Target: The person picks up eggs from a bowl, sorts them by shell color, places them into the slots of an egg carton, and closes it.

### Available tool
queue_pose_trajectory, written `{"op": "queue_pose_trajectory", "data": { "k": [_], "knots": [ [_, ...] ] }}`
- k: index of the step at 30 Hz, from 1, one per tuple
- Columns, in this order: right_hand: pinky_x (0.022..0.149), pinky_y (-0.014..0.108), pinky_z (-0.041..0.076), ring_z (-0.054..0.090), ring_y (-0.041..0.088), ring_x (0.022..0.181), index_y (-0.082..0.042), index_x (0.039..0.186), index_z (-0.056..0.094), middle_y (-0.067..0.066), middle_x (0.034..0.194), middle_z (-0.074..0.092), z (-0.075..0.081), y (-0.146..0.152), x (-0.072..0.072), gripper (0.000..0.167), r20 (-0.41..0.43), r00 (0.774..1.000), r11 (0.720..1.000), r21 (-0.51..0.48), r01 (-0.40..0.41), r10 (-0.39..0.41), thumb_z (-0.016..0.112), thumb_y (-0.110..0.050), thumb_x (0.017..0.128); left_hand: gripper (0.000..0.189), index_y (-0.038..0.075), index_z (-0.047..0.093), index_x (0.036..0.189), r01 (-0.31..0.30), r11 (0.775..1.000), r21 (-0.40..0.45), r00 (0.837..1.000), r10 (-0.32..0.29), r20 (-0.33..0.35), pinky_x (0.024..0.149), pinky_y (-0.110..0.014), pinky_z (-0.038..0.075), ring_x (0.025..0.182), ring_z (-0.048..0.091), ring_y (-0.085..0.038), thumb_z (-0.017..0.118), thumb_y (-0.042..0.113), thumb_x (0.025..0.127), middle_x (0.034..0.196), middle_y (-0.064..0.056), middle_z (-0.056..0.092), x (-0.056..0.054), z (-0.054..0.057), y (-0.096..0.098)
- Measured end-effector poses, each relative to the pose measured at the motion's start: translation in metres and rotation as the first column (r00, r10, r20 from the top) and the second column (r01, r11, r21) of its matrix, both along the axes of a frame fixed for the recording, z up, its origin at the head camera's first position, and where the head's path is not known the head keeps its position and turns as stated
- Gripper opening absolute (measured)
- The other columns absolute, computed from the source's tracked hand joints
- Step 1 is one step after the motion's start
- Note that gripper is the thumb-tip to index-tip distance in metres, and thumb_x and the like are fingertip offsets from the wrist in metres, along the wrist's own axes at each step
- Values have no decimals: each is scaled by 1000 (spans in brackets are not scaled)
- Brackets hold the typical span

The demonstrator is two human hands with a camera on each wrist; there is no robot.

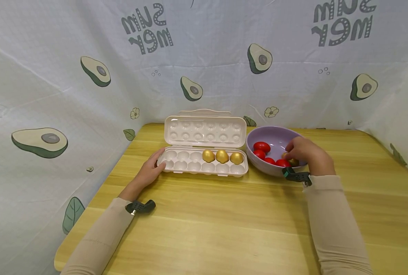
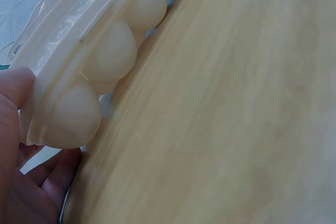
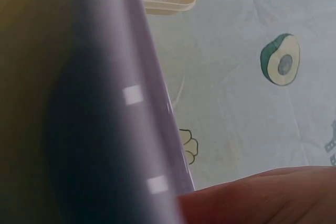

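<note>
The left end of the egg tray [image 1: 202,172] is gripped by the left hand [image 1: 149,171]; its thumb is laid over the rim, and the other fingers are seen below and behind it in the left wrist view. The fingers of the right hand [image 1: 308,152] are bent down inside the bowl [image 1: 272,131], against a gold egg [image 1: 284,156]; whether a grip is closed on it cannot be told, as the fingertips are partly hidden.

The tray is formed of thin, cream-coloured plastic, moulded in two rows of rounded cups. Three glossy golden eggs [image 1: 222,156] are seated in the three rightmost cups of the far row. The dimpled lid [image 1: 205,131] is swung open behind. The bowl, round, smooth and purple, is placed just beside the tray's right end. Smooth red eggs [image 1: 261,146] are contained in it, with another gold piece [image 1: 294,162] partly covered by the right hand.

Both are supported by a wood-grained surface [image 1: 204,221], backed by creased white cloth [image 1: 221,84] printed with avocados.
</note>
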State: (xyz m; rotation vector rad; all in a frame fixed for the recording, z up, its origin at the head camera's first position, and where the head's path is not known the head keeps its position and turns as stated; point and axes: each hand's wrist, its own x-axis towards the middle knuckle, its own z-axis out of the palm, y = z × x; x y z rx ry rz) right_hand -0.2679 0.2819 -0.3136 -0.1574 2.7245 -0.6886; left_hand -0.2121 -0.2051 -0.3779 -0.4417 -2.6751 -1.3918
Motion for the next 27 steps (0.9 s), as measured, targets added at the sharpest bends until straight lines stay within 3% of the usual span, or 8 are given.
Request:
{"op": "queue_pose_trajectory", "data": {
  "k": [9, 21, 27],
  "knots": [
    [64, 32, 45, 53, 27, 79, 8, 106, 64, 10, 79, 61, -1, -2, 0, 29, -24, 999, 999, 31, -29, 30, 64, -15, 89, 57, -4, 26, 150, -3, 1000, 9, 1000, 3, -1, 116, -50, 18, 143, 19, -38, 49, 6, 98, 155, -24, 23, -26, -33, -15],
    [68, 34, 47, 54, 29, 82, 11, 112, 62, 13, 85, 63, -4, -2, -3, 35, -40, 998, 999, 35, -40, 41, 64, -15, 88, 59, 0, 26, 151, -3, 1000, 0, 1000, 3, -1, 116, -47, 19, 144, 20, -34, 50, 11, 98, 156, -19, 24, -28, -35, -17],
    [67, 32, 48, 55, 29, 81, 12, 111, 62, 14, 87, 63, -6, 0, -5, 37, -90, 995, 999, 23, -40, 42, 66, -15, 86, 58, -1, 26, 151, -5, 1000, 0, 1000, 5, 5, 116, -48, 19, 144, 20, -35, 50, 9, 99, 156, -21, 23, -27, -34, -15]
  ]
}}
